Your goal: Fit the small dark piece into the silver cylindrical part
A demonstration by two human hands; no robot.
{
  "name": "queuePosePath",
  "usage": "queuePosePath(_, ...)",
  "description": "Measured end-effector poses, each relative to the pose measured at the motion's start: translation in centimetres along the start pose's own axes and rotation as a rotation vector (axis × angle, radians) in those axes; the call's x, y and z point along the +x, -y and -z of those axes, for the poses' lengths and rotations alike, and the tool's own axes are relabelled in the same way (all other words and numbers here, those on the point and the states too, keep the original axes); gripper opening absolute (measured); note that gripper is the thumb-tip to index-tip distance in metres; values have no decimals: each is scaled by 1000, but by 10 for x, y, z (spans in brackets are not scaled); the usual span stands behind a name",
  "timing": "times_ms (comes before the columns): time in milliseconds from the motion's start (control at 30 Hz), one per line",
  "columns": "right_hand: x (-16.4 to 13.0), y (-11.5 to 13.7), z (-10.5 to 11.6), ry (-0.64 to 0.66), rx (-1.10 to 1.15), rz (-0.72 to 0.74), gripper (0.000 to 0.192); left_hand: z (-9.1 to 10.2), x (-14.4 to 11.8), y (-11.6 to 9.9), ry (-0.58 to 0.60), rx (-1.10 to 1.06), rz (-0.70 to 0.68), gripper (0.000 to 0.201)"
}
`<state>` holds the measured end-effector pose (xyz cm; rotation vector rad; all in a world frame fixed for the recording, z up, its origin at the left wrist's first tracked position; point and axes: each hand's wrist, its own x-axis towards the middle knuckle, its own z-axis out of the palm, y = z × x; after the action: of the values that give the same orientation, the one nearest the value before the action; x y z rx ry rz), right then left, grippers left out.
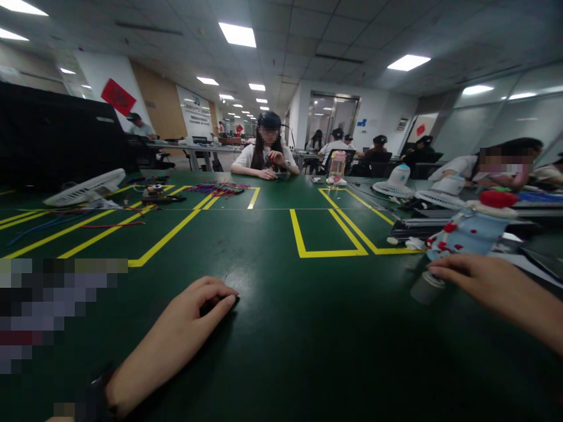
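Observation:
My right hand [479,281] pinches the pale top of a small grey cylinder [427,288] between thumb and fingers. The cylinder is blurred, and whether it touches the table I cannot tell. Just behind that hand stands a light blue bottle [472,231] with red decorations and a red top. Near the middle of the green table [281,351], my left hand [206,305] rests with its fingers curled and the thumb against the fingertips. A dark spot shows at those tips, too small to name.
Yellow tape [332,254] marks outlines on the table. Fan heads [394,183] and dark panels [411,227] lie at the right. A white fan [88,187], wires [114,224] and a wire bundle [217,187] lie left. A person [266,149] sits opposite, near a clear bottle [336,169].

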<state>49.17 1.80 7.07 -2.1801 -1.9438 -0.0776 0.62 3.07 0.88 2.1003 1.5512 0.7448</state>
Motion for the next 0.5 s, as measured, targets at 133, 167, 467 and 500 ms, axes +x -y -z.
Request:
queuePosePath(133,-1,12,2,10,46,-74,37,1,-1,0,15,-5,-4,28)
queuePosePath(167,-2,14,3,14,56,-85,37,1,-2,0,11,-9,-7,28)
queuePosePath(467,-10,14,5,-1,75,-85,32,-2,0,7,8,2,-26,29)
queuePosePath(500,-10,15,5,5,72,-90,32,-2,0,8,12,2,-27,29)
